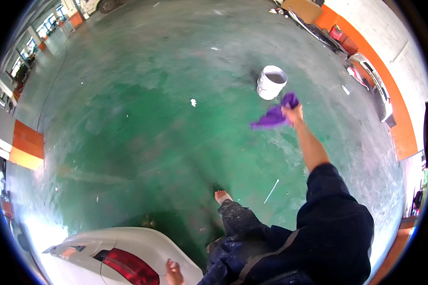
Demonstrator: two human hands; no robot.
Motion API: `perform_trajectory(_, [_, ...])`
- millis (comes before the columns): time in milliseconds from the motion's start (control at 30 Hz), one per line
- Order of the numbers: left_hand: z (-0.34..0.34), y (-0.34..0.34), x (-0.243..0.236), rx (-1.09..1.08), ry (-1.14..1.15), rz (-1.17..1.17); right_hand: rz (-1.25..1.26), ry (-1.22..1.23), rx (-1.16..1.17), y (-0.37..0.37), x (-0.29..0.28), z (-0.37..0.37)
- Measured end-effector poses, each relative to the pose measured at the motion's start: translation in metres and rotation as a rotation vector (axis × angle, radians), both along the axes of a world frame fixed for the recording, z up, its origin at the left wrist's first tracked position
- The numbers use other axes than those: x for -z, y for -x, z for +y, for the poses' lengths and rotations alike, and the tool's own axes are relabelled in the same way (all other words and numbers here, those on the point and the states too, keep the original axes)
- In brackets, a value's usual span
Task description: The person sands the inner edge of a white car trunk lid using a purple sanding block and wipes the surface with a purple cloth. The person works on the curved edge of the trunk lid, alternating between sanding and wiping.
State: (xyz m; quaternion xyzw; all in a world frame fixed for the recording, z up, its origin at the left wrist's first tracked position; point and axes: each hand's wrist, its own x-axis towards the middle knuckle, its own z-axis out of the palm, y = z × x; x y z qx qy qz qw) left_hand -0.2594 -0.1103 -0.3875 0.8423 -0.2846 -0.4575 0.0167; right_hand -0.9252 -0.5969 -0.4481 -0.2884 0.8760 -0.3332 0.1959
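Observation:
My right hand [293, 115] is stretched out ahead, its fingers closed around a bunched purple cloth [274, 117]. One end of the cloth trails to the left, slightly blurred. Just beyond it stands a white bucket [270, 84] on the floor, apart from the cloth; what lies inside looks greyish. Low in the picture, my left hand [174, 272] is close to the red tail light [131, 269] of a white car [150, 237]. Its fingers are partly curled and partly cut off by the lower edge, so whether it touches the car I cannot tell.
Green-grey floor [166, 142] spreads all around, with a thin white stick [271, 191] and a white scrap [193, 102] on it. Car bumpers [374, 83] lean along the orange and white wall at the right. An orange-based pillar [28, 142] stands at the left.

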Motion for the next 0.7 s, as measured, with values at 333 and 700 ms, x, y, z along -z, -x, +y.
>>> perform_trajectory(333, [0.001, 0.061, 0.088, 0.152, -0.105, 0.143, -0.48, -0.27, -0.343, -0.073, 0.103, 0.079])
perform_trajectory(700, [0.031, 0.171, 0.102, -0.166, -0.103, 0.118, -0.484, -0.192, -0.693, -0.012, 0.117, -0.069])
